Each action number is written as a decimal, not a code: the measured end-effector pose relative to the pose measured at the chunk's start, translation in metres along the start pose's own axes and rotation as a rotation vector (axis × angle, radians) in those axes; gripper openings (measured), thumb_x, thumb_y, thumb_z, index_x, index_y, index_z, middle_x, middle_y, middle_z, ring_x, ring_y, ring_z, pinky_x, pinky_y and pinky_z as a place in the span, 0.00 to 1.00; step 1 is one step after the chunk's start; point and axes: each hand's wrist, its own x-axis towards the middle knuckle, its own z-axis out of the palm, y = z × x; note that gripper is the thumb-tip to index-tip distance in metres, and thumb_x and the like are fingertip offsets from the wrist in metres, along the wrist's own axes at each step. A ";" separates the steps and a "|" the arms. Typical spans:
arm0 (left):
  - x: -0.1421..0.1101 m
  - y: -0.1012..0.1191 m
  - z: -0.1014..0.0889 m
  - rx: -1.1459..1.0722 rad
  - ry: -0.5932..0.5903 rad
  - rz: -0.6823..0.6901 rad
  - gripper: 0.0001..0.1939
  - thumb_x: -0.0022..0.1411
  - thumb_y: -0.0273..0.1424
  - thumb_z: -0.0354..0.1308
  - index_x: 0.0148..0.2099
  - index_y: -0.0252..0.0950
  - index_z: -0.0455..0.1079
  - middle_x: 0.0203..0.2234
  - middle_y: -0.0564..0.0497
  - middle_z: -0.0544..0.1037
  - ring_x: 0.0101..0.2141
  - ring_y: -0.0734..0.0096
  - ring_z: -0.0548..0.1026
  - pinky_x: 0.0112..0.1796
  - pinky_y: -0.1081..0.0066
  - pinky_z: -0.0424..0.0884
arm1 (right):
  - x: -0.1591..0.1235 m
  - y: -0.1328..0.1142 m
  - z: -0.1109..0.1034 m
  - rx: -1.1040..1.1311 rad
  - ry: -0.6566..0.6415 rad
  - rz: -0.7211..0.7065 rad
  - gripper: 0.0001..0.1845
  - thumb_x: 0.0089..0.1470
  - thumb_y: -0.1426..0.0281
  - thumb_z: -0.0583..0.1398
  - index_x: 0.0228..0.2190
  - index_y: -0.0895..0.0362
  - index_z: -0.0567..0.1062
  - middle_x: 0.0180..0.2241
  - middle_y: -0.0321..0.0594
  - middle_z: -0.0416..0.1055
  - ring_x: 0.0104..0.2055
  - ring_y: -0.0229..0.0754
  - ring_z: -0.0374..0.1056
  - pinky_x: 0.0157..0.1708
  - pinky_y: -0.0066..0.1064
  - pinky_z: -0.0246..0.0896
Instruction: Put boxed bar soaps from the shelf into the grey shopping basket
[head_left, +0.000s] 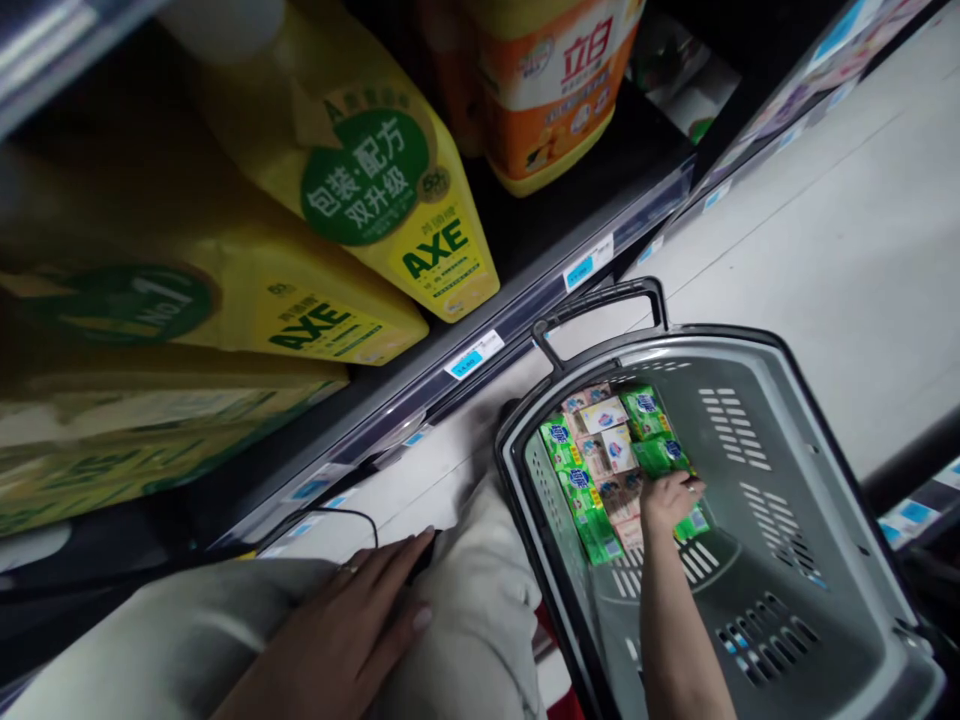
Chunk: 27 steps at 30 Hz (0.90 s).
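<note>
My right hand reaches down into a grey shopping basket. Its fingers are curled at a green soap pack that lies a little askew; the fingertips are partly hidden. Along the basket's left side lie more green packs, with pink packs and white soap boxes between the green ones. My left hand lies over my leg in light trousers, its fingers stretched out. Under those fingertips a small dark object shows in part; its kind is not clear.
Large yellow AXE detergent bottles and an orange-labelled jug stand on the dark shelf at upper left. Price tags line its edge. The basket's black handle leans towards the shelf. Pale floor stretches beyond.
</note>
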 end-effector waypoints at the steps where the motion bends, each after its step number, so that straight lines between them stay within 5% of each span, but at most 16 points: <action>1: 0.000 -0.002 0.002 0.002 0.005 0.006 0.28 0.71 0.42 0.38 0.68 0.40 0.55 0.60 0.47 0.69 0.58 0.56 0.69 0.54 0.52 0.71 | 0.002 0.000 0.001 0.005 0.000 0.007 0.30 0.57 0.61 0.56 0.51 0.75 0.64 0.49 0.73 0.61 0.52 0.66 0.61 0.44 0.48 0.61; 8: -0.005 -0.012 0.010 -0.021 0.059 0.043 0.26 0.71 0.39 0.44 0.68 0.45 0.54 0.60 0.48 0.69 0.57 0.56 0.71 0.53 0.56 0.73 | 0.027 0.019 -0.002 -0.050 -0.145 -0.044 0.39 0.55 0.56 0.60 0.58 0.68 0.57 0.55 0.64 0.59 0.49 0.61 0.69 0.44 0.42 0.65; 15: -0.002 -0.002 0.003 0.010 0.037 0.011 0.26 0.71 0.40 0.41 0.66 0.38 0.59 0.58 0.44 0.70 0.55 0.52 0.72 0.52 0.51 0.73 | 0.037 0.014 -0.005 -0.038 -0.268 0.048 0.37 0.51 0.60 0.65 0.55 0.69 0.61 0.51 0.65 0.63 0.53 0.60 0.67 0.47 0.40 0.64; 22: -0.005 -0.007 0.009 0.002 0.061 0.019 0.26 0.71 0.40 0.43 0.68 0.41 0.56 0.60 0.45 0.68 0.56 0.52 0.71 0.53 0.51 0.72 | 0.020 0.007 -0.021 -0.018 -0.021 0.152 0.38 0.53 0.51 0.60 0.54 0.65 0.59 0.49 0.62 0.64 0.42 0.59 0.73 0.38 0.43 0.68; 27: -0.005 -0.011 0.010 -0.014 0.008 0.026 0.27 0.71 0.41 0.41 0.68 0.41 0.55 0.60 0.46 0.68 0.57 0.55 0.70 0.54 0.54 0.71 | 0.022 -0.003 -0.011 -0.095 -0.097 0.111 0.36 0.57 0.57 0.57 0.56 0.71 0.57 0.49 0.68 0.63 0.42 0.59 0.73 0.37 0.42 0.69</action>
